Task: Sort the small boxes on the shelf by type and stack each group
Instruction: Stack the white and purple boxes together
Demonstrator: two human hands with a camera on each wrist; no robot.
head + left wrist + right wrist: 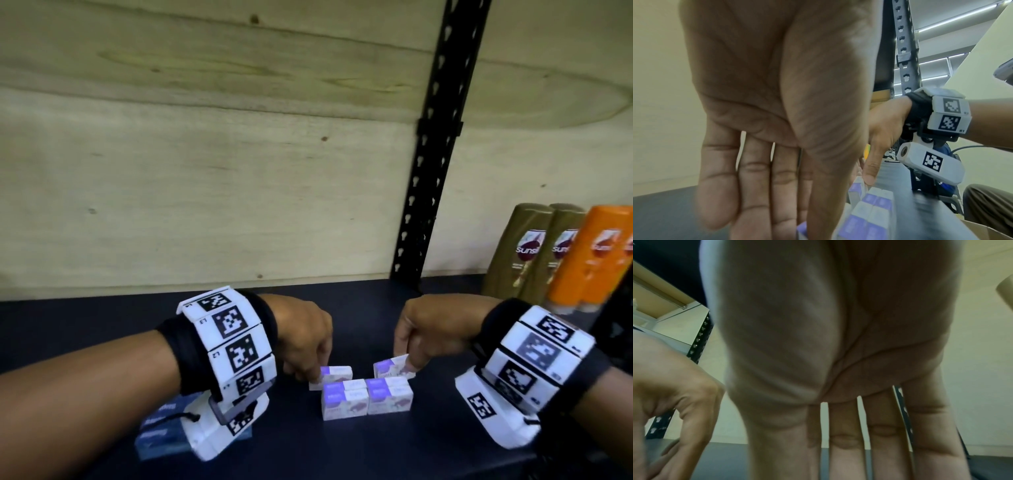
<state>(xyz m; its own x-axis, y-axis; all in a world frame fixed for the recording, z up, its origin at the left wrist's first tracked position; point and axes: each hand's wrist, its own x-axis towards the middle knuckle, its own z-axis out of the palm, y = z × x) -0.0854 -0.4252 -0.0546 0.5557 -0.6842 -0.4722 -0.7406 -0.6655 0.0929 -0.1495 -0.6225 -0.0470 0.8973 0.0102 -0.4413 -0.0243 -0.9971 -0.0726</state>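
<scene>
Small white-and-purple boxes lie on the dark shelf point(342, 452). Two short stacks of them point(366, 399) stand side by side at the front. Just behind, my left hand point(313, 375) reaches down and pinches the left end of one box point(337, 373) that sits on another. My right hand point(409, 363) pinches the right end of a second box point(390, 368), which is tilted, its right end raised. The left wrist view shows my right thumb point(869, 175) on that box. Blue boxes point(161, 431) are stacked under my left wrist, partly hidden. The right wrist view shows only palm and straight fingers.
Gold shampoo bottles point(527, 253) and orange ones point(589, 260) stand at the back right of the shelf. A black perforated upright point(428, 171) rises behind the boxes against a plywood back wall point(205, 154). A cardboard carton's edge point(982, 232) shows below the shelf front.
</scene>
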